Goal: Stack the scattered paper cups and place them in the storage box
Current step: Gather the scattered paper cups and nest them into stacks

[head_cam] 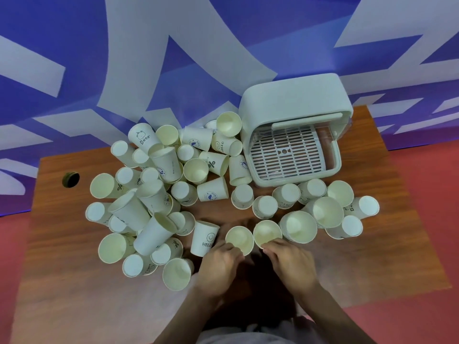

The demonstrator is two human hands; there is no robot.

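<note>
Office-like room: wooden desk (74, 281) with cable hole (70, 180), blue-and-white graphic wall (173, 33).

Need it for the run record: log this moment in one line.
left hand holds left cup | right hand holds right cup | box open, no cups inside

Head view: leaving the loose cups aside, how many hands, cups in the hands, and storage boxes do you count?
Hands: 2, left hand and right hand.
Cups in hands: 2, left cup, right cup.
Storage box: 1.
Total: 5.

Left hand (219, 265) and right hand (291, 265) extend forward side by side, fingers curled.
</note>
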